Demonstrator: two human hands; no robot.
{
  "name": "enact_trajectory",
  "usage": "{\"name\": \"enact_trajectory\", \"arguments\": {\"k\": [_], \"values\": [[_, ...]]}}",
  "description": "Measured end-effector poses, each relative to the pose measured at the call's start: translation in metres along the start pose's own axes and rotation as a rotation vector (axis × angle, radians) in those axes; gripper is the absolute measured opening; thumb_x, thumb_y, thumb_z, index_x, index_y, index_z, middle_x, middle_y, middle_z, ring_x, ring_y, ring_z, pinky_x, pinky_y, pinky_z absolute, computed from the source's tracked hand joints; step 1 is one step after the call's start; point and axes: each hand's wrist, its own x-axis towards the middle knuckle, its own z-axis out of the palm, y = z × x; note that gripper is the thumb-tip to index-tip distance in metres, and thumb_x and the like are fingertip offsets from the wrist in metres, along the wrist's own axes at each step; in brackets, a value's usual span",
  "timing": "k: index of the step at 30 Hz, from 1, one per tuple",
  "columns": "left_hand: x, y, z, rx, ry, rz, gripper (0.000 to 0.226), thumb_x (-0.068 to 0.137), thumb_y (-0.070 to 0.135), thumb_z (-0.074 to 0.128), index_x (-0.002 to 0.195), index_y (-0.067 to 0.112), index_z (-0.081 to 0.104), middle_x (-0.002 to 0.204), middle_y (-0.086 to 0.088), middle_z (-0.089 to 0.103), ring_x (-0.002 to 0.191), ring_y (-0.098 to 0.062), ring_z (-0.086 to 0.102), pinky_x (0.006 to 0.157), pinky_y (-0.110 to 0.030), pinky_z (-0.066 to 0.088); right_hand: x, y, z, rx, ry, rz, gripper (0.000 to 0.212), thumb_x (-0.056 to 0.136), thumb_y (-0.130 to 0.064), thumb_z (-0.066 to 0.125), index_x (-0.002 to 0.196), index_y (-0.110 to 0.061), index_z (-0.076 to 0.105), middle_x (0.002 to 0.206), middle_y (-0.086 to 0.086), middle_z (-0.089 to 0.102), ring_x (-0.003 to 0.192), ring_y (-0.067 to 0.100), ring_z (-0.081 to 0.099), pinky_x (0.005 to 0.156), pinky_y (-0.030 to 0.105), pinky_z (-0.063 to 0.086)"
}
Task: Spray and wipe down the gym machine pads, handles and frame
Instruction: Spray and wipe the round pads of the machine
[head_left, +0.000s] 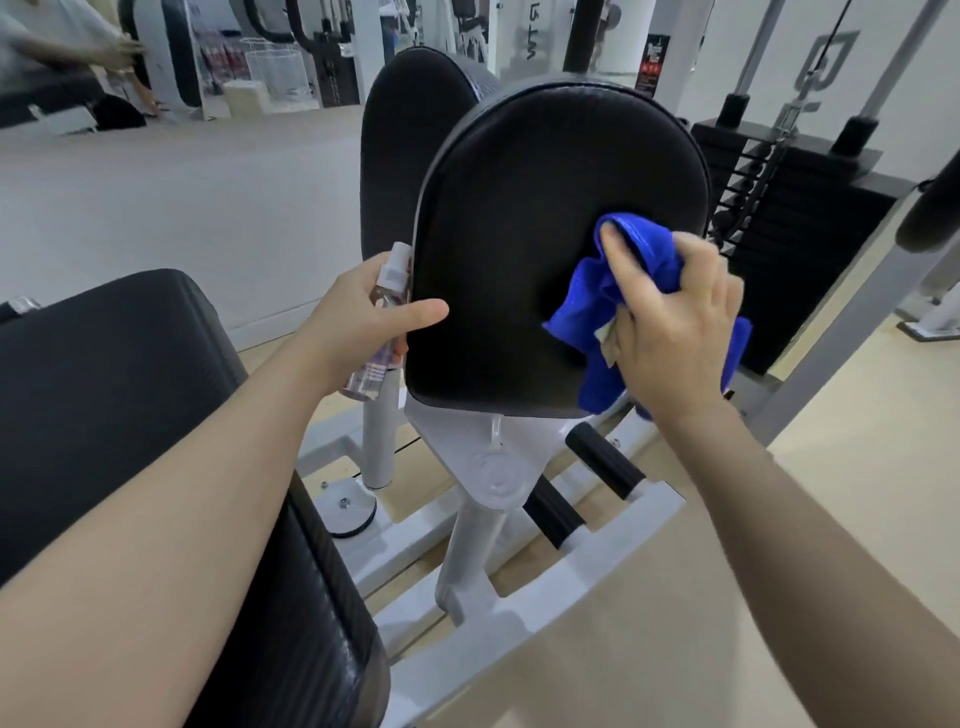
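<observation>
The right hand grips a bunched blue cloth and presses it against the right side of the near black pad. The left hand holds a clear spray bottle at the pad's left edge, fingers curled round the bottle and thumb laid on the pad face, steadying it.

The main risk is patchy coverage. The cloth is wadded, so only a small part meets the vinyl, and loose folds hang off the lower right edge of the pad; a quick pass could skip the rim and the top curve. The hanging corner might also catch on the black handles just below. With the left hand doing two jobs, the bottle may slip if the pad swings under the pushing, or the nozzle may get pressed by accident and wet the floor.

The pad is smooth, dark and slightly glossy, mounted upright on a white frame. A second pad stands behind it, a ribbed black seat lies at the left, and a weight stack sits at the right. The floor is pale wood. Further back there are more machines, a wire basket and another person, blurred, at the upper left.
</observation>
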Motion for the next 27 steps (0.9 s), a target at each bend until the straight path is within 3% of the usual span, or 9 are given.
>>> {"name": "enact_trajectory", "arguments": {"k": [4,6,9,12,15,17,19,22,27], "values": [[0.000,0.000,0.000,-0.008,0.009,-0.005,0.034,0.081,0.034,0.067,0.111,0.028,0.053,0.092,-0.001,0.061,0.074,-0.017,0.058,0.067,-0.033,0.050,-0.055,-0.019,0.009,0.169,-0.294,0.115,0.038,0.088,-0.023,0.045,0.125,-0.029,0.050,0.114,-0.001,0.046,0.100,0.020,0.041,0.088,0.039,0.038],[0.000,0.001,0.000,0.008,0.023,-0.008,0.040,0.081,0.035,0.067,0.117,0.025,0.051,0.092,-0.001,0.060,0.075,-0.017,0.058,0.067,-0.032,0.050,-0.075,-0.023,0.007,0.126,-0.346,-0.010,0.047,0.081,-0.020,0.051,0.128,-0.022,0.046,0.114,0.006,0.044,0.098,0.024,0.040,0.087,0.038,0.034],[0.000,0.000,0.000,0.015,0.025,-0.014,0.045,0.081,0.034,0.067,0.121,0.021,0.050,0.092,-0.001,0.059,0.075,-0.018,0.057,0.067,-0.033,0.050,-0.050,-0.009,0.000,0.044,-0.235,-0.110,0.055,0.071,-0.016,0.055,0.126,-0.021,0.050,0.110,0.014,0.045,0.092,0.026,0.038,0.078,0.037,0.028],[0.001,0.000,0.000,0.012,0.018,-0.022,0.047,0.082,0.035,0.067,0.124,0.021,0.049,0.098,-0.003,0.060,0.078,-0.018,0.059,0.069,-0.034,0.051,0.001,0.011,-0.007,0.055,0.035,0.185,0.052,0.076,-0.009,0.051,0.127,-0.020,0.054,0.101,0.023,0.056,0.092,0.024,0.037,0.075,0.033,0.026],[0.001,0.002,0.001,0.008,0.005,-0.026,0.042,0.083,0.034,0.066,0.120,0.023,0.051,0.097,-0.004,0.061,0.072,-0.016,0.059,0.064,-0.030,0.051,0.012,0.014,-0.003,0.066,0.101,0.291,0.045,0.087,-0.005,0.047,0.131,-0.016,0.052,0.102,0.022,0.056,0.095,0.020,0.040,0.079,0.032,0.031],[0.000,0.003,0.002,0.001,-0.001,-0.011,0.036,0.084,0.031,0.065,0.116,0.023,0.052,0.090,-0.003,0.060,0.064,-0.014,0.056,0.057,-0.025,0.048,-0.014,0.008,0.001,0.132,-0.002,0.254,0.039,0.086,-0.009,0.048,0.123,-0.020,0.056,0.100,0.018,0.059,0.093,0.021,0.045,0.081,0.036,0.038],[-0.001,0.002,0.002,0.002,-0.005,-0.009,0.036,0.084,0.031,0.065,0.116,0.023,0.052,0.093,-0.006,0.061,0.067,-0.016,0.057,0.057,-0.025,0.048,-0.047,-0.006,-0.003,0.303,-0.281,0.367,0.020,0.089,-0.027,0.050,0.098,-0.040,0.062,0.095,-0.001,0.063,0.092,0.018,0.055,0.087,0.041,0.046],[0.000,0.001,0.001,0.005,0.000,-0.015,0.036,0.084,0.033,0.064,0.117,0.024,0.052,0.102,-0.010,0.061,0.074,-0.019,0.058,0.061,-0.028,0.049,-0.073,-0.015,-0.011,0.283,-0.582,0.253,0.020,0.093,-0.044,0.039,0.093,-0.058,0.054,0.103,-0.016,0.052,0.110,0.018,0.051,0.101,0.029,0.033],[0.004,0.000,0.002,0.007,-0.010,-0.020,0.042,0.083,0.035,0.065,0.121,0.024,0.051,0.102,-0.006,0.061,0.080,-0.021,0.060,0.068,-0.033,0.049,-0.024,0.012,0.000,0.069,-0.055,0.208,0.048,0.087,-0.007,0.045,0.127,-0.034,0.045,0.110,0.003,0.041,0.094,0.022,0.041,0.084,0.034,0.029]]}}
